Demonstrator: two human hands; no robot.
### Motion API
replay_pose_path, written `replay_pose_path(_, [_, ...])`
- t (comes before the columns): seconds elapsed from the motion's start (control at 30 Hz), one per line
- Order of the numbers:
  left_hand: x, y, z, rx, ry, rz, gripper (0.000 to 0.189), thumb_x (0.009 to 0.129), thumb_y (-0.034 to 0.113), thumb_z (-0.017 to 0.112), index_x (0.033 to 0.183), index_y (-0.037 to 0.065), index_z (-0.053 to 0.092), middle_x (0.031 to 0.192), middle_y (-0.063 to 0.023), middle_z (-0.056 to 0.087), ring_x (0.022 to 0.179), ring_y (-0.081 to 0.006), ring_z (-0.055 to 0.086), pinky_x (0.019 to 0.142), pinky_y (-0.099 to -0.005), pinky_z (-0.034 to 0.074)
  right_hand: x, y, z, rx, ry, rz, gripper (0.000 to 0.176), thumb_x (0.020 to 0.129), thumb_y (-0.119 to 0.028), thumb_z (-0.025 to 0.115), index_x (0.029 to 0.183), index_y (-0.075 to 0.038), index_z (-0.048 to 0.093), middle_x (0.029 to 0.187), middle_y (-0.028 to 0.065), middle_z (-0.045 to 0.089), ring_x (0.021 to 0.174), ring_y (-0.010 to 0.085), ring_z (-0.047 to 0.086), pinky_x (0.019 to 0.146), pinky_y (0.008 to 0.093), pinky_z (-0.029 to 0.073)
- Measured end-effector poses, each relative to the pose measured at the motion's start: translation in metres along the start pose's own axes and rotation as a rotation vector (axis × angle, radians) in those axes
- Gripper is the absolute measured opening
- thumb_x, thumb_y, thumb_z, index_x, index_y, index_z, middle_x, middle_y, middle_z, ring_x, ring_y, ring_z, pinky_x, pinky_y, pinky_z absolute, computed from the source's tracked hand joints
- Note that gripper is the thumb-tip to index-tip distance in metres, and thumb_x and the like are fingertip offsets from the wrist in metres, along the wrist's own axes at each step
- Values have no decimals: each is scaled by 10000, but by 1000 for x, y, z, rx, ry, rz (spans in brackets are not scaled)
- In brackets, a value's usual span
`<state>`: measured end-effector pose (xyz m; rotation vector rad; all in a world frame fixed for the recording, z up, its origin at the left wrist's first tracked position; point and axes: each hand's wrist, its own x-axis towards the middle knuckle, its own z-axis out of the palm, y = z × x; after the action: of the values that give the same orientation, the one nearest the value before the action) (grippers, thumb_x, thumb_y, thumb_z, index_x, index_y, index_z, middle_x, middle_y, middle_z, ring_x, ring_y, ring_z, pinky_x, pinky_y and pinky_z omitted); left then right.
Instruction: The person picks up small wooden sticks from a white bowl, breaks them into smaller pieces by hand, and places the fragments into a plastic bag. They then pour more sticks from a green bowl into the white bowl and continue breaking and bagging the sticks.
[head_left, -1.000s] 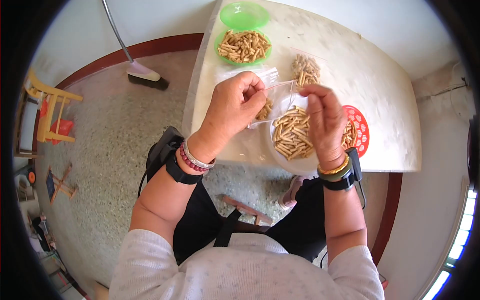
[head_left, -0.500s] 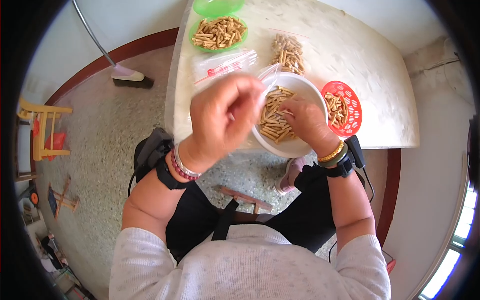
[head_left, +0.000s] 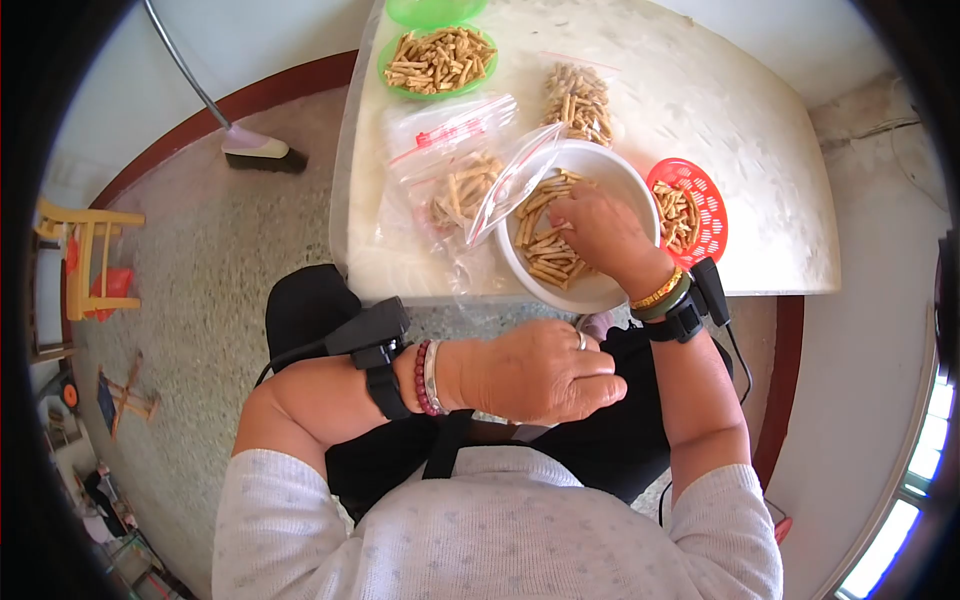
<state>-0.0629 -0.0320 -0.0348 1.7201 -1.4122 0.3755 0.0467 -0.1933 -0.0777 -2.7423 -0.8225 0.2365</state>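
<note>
My left hand is closed in front of the table edge, above my lap; what its curled fingers hold, if anything, is hidden. My right hand reaches into a white bowl of short tan sticks, fingers bent down among them, their tips hidden. An open clear zip bag with some sticks inside lies left of the bowl, its mouth against the rim. Behind the bowl lies a filled clear bag.
A green plate of sticks stands at the back left, a red basket with sticks right of the bowl. Flat bags with red print lie on the table. A broom and yellow chair are at left.
My left hand has moved from the bag's mouth down toward my body. The bag with sticks now rests uncovered on the table. My right hand has stayed in the bowl, shifting slightly.
</note>
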Motion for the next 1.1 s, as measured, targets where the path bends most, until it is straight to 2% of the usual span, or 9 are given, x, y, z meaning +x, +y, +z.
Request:
replay_pose_path(0.23, [5,-8,-8,-39,81,-157,156,735,109,656,857,62,571,700,-50,531,599,-212,571,536,-317,462,-6,15,-9,15,39,-17,73,782,-100,576,834,-95,627,836,108,593,850,308,580,741,417,460])
replay_pose_path(0.33, [4,-8,-7,-22,44,-161,245,683,93,693,909,73,601,753,-9,560,596,-169,562,532,-286,452,-9,16,-20,-15,52,33,77,785,-102,584,843,-76,626,808,120,617,790,316,597,702,409,476])
replay_pose_path(0.53, [-3,-17,10,-76,-54,-410,125,789,108,644,899,67,601,712,-47,576,616,-213,591,546,-302,461,-11,24,-28,222,159,116,134,812,-154,570,881,-60,637,821,140,652,760,322,627,670,402,497])
replay_pose_path(0.57, [-4,-20,11,-75,-55,-409,125,789,108,644,899,67,601,712,-47,576,616,-213,591,546,-302,461,-12,25,-31,354,166,124,133,809,-140,592,892,-44,632,807,131,654,743,274,633,657,368,496])
replay_pose_path(0.63, [-2,-25,10,-358,86,-738,100,850,125,616,910,49,594,653,-60,571,604,-178,595,547,-292,463,-15,23,-39,487,178,133,138,806,-125,614,904,-28,627,794,122,656,726,226,639,643,334,495])
replay_pose_path(0.67, [-4,-32,12,-411,120,-781,128,900,162,581,935,39,593,624,-24,575,582,-88,566,524,-236,451,-17,21,-43,563,188,158,127,798,-97,636,896,-19,621,771,82,646,703,160,609,632,288,480])
replay_pose_path(0.77, [1,-40,0,-614,222,-1012,177,936,212,540,954,46,597,649,10,570,590,-29,529,500,-188,428,-24,19,-51,703,213,163,112,789,-52,663,883,-16,612,740,3,606,674,61,537,617,217,446])
replay_pose_path(0.9, [2,-46,-13,-722,357,-1072,349,981,355,430,1012,43,584,716,0,559,531,-7,429,450,-140,344,-30,12,-57,903,194,87,108,789,-12,663,875,-42,605,728,-60,525,664,21,460,610,179,406])
replay_pose_path(1.1, [1,-50,-12,-821,447,-1069,375,982,371,421,1037,33,575,729,-13,565,529,-9,428,447,-141,337,-32,4,-53,868,132,-42,108,785,-6,646,870,-50,595,746,-56,489,658,33,433,588,193,378])
